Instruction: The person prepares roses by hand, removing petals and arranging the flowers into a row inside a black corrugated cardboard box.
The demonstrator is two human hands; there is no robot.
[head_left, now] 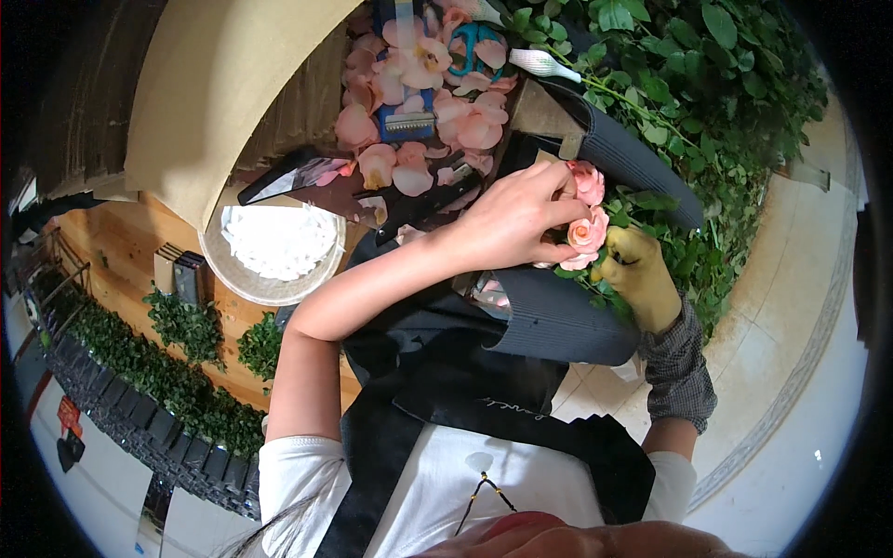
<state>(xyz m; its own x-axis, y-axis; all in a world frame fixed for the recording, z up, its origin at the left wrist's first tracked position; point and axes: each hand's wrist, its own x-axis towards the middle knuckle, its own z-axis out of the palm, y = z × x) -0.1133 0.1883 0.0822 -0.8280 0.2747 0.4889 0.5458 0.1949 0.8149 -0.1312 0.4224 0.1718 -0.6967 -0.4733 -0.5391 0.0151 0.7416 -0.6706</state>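
Note:
Two pink roses (586,232) with green leaves are in front of me, right of the middle. My left hand (521,214), bare, reaches across from the left, its fingers curled and closed on the roses' petals. My right hand (642,279), in a yellow glove, is closed in a fist just below and right of the blooms, around their stems. The stems themselves are mostly hidden by the glove and leaves. Dark ribbed covers (567,321) lie under both hands. Loose pink petals (470,121) are scattered on the surface beyond my left hand.
Among the petals lie teal-handled scissors (476,48), a blue tool with a metal toothed edge (409,124) and a black-handled tool (433,195). A bowl (270,296) of white pieces stands left. Leafy stems (688,74) are heaped right, with white-netted flower heads (544,65).

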